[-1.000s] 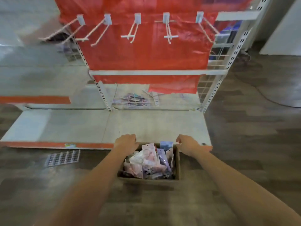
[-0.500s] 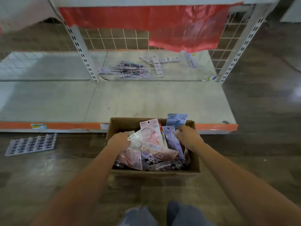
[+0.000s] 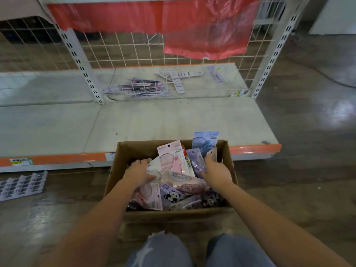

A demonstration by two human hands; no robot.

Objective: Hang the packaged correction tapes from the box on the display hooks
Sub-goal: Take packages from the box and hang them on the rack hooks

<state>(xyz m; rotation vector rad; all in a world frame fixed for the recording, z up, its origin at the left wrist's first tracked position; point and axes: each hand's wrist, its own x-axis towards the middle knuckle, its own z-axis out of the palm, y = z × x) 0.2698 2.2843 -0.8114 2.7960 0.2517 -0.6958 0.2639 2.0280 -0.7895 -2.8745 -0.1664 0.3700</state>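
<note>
head view, box (image 3: 134, 149), correction tapes (image 3: 169, 160) inside

Both my forearms reach up from bottom corners toward frame centre. My left hand (image 3: 139, 172) palm down, fingers spread and curled. My right hand (image 3: 215, 170) mirrors it, fingers bent. Knees at bottom edge.

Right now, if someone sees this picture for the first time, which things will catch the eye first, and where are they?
First, the open cardboard box on the floor at centre, crammed with pastel packaged correction tapes, with the left hand and right hand both reaching inside. Behind it, an orange-edged shelf base lies almost bare, and a red plastic sheet hangs over the wire grid at the top.
</note>
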